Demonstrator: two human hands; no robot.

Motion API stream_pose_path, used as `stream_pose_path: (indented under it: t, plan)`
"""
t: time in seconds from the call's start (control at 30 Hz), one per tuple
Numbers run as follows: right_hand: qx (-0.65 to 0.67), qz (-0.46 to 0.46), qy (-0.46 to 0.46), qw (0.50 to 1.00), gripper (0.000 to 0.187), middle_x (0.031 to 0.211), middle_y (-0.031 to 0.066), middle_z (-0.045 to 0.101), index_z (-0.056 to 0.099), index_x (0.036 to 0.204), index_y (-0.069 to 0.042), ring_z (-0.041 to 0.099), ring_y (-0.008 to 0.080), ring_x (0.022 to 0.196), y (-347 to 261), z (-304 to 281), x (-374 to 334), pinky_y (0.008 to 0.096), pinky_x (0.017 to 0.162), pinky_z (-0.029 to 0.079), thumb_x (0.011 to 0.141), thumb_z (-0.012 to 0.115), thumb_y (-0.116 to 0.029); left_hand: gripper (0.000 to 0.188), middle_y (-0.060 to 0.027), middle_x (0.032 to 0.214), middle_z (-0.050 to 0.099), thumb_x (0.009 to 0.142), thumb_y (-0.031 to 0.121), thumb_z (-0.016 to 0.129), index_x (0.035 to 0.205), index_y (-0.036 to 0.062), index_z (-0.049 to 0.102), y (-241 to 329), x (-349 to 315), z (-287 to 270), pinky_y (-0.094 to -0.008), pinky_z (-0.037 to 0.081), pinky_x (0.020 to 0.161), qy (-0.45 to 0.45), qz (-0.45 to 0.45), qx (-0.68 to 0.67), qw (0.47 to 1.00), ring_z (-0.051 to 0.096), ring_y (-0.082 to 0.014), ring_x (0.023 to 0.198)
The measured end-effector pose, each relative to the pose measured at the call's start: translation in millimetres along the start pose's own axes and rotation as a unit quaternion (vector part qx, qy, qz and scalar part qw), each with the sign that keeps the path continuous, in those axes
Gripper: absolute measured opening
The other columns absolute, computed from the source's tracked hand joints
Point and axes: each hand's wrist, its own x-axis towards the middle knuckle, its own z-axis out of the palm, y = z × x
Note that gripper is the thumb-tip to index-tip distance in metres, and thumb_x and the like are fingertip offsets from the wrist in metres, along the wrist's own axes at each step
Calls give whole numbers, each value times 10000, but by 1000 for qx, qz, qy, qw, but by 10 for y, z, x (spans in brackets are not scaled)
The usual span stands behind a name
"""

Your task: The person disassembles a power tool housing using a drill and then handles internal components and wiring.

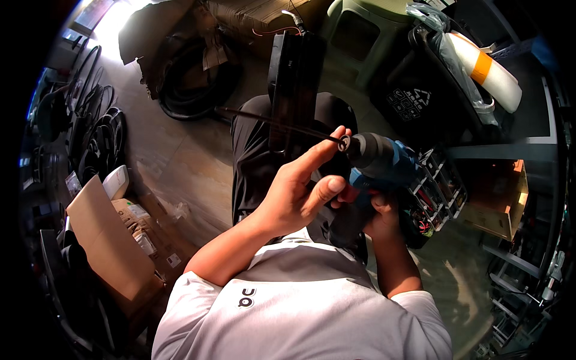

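Observation:
My right hand [384, 217] is wrapped round the handle of a blue and black cordless drill [399, 165], its chuck pointing left. From the chuck a long thin dark bit [282, 125] runs out to the left. My left hand [300, 186] is beside the front of the chuck, fingers stretched and thumb apart; its fingertips are next to the bit's root, and I cannot tell whether they touch it. Beyond the hands, a long black housing [294, 78] stands between my knees, with a cable and a thin red wire at its far end.
Coiled black hose [198, 84] lies on the floor at far left, near torn cardboard. An opened carton [111, 240] is at left. To the right are a black bin [414, 96], a tool organizer [435, 189] and a wooden box [498, 198]. A green stool [366, 36] stands behind.

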Motion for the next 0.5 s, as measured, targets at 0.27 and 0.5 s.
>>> stream_pose_path:
  t: [0.27, 0.5]
  plan:
    - [-162, -267, 132, 941, 404, 908, 129, 687, 656, 1030, 50, 686, 220, 777, -324, -365, -97, 333, 718, 584, 828, 706, -295, 958, -184, 1362, 445, 740, 231, 843, 1440, -33, 244, -391, 92, -490, -361, 382, 1057, 230, -53, 251, 939, 480, -267, 1244]
    - [34, -72, 92, 993, 947, 1093, 229, 603, 312, 1453, -49, 615, 175, 782, -297, -533, -62, 315, 701, 536, 714, 802, -380, 527, -101, 1117, 569, 761, 92, 805, 1175, 32, 485, -806, -127, -436, -329, 453, 889, 231, -61, 266, 934, 550, -209, 1043]
